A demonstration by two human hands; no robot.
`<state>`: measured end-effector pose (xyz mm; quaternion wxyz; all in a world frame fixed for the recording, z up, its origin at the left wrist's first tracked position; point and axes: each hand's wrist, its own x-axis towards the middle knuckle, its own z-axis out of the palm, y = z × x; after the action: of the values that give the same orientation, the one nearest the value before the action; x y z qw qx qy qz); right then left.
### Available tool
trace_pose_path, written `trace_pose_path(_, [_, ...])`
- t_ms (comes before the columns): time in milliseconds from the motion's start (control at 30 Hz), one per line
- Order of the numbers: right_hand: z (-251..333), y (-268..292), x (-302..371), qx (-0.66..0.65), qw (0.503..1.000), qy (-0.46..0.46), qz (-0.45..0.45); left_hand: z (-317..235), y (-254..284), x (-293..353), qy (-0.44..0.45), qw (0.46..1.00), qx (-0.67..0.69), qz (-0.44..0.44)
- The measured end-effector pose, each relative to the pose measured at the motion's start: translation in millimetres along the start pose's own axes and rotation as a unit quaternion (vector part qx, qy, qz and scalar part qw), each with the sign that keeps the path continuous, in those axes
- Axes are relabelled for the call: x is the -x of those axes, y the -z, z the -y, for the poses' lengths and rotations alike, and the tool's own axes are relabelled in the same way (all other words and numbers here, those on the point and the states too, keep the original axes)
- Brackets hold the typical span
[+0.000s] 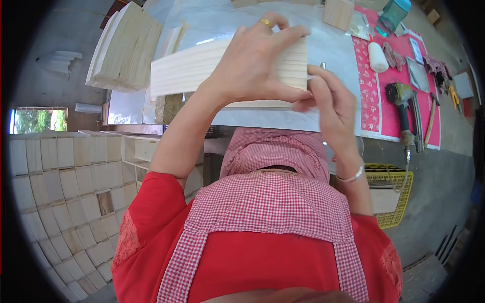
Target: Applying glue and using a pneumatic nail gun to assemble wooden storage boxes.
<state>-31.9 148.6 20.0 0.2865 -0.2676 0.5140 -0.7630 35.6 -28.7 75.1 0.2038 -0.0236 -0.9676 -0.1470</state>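
Over the table's near edge, my left hand (247, 63) is wrapped across the right end of a pale wooden board (187, 68), thumb on the near side and fingers on the far side. The board lies lengthwise from left to right, its grain showing. At its right end is my right hand (333, 103), fingers curled together close to the left thumb and slightly blurred. Whatever those fingers pinch, if anything, is hidden. A small metal piece (323, 65) shows just beyond them. Part of another pale wooden edge (262, 104) shows beneath the left hand.
Stacked pale boards (124, 48) stand at the far left. A pink mat (371, 101) on the right bears a white glue bottle (377, 57), a nail gun (401, 106) and a hammer (431, 118). A yellow crate (404, 202) and many stacked wooden boxes (65, 187) sit lower down.
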Motion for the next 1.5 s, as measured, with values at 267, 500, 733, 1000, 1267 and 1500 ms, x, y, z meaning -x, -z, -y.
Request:
trace_pose_path(267, [-33.8,116.8,-3.3,0.387,0.919,0.039,0.062,14.3,-9.3,21.2,0.028,0.997,0.000,0.065])
trace_pose_path(500, [-56.4,100.5,-29.6,0.335,0.931,-0.022,0.143,-0.1,-16.8,28.4,0.061,0.992,0.034,0.102])
trace_pose_path(733, [-66.5,76.8,-27.1,0.324,0.934,-0.014,0.151,-3.8,-40.4,26.1,0.092,0.989,0.018,0.113])
trace_pose_path(1000, [-65.8,76.1,-26.8,0.318,0.936,-0.010,0.151,-2.0,-60.4,10.1,0.072,0.990,0.036,0.113])
trace_pose_path(1267, [-68.6,77.8,-27.2,0.314,0.937,-0.009,0.150,2.7,-65.6,7.6,0.085,0.987,0.035,0.134])
trace_pose_path(1500, [-69.5,77.7,-27.6,0.327,0.933,-0.001,0.151,2.8,-68.4,6.7,0.086,0.986,0.047,0.136])
